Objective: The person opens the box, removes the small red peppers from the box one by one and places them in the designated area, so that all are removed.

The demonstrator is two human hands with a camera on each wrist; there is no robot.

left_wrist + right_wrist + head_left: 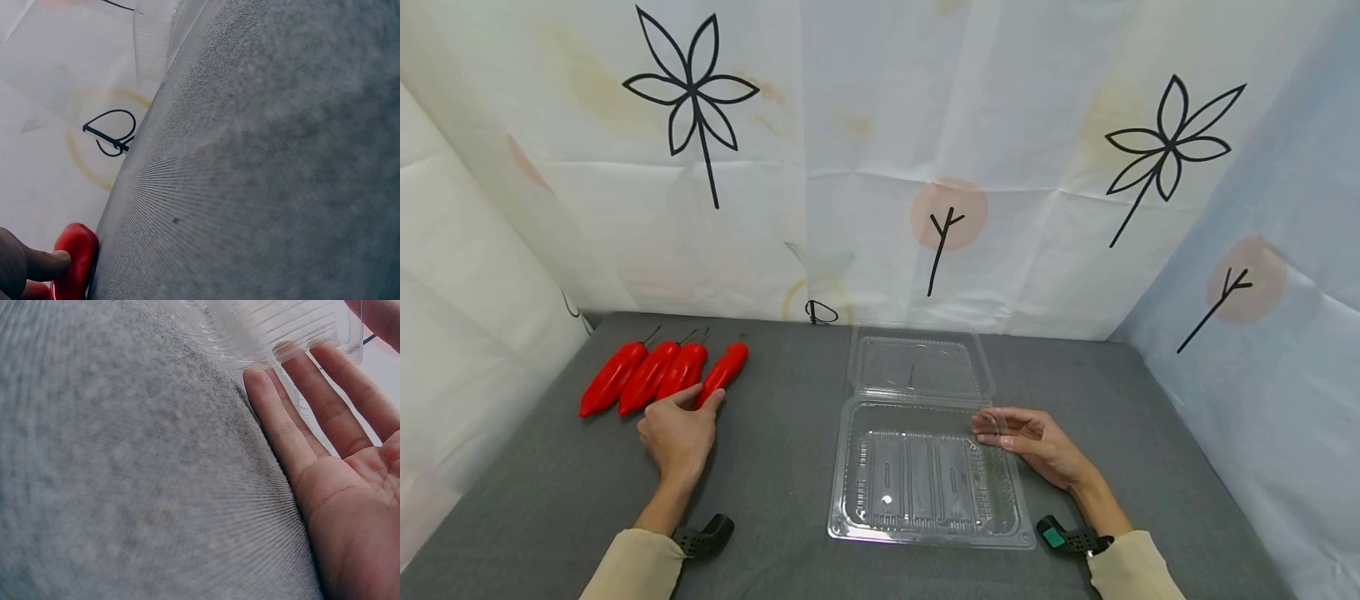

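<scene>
My left hand pinches a red pepper between thumb and fingers. This pepper lies on the cloth, its thin stem pointing away, and its rounded side shows in the left wrist view. Just left of it, three more red peppers lie side by side. A clear plastic clamshell box stands in the middle, its lid folded back towards the wall. My right hand rests against the box's right side near the hinge. In the right wrist view its fingers are mostly straight, their tips against the ribbed plastic.
Dark grey cloth covers the table. Behind it hangs a white sheet with printed flowers and trees, and similar sheets close off both sides. Black bands circle both wrists.
</scene>
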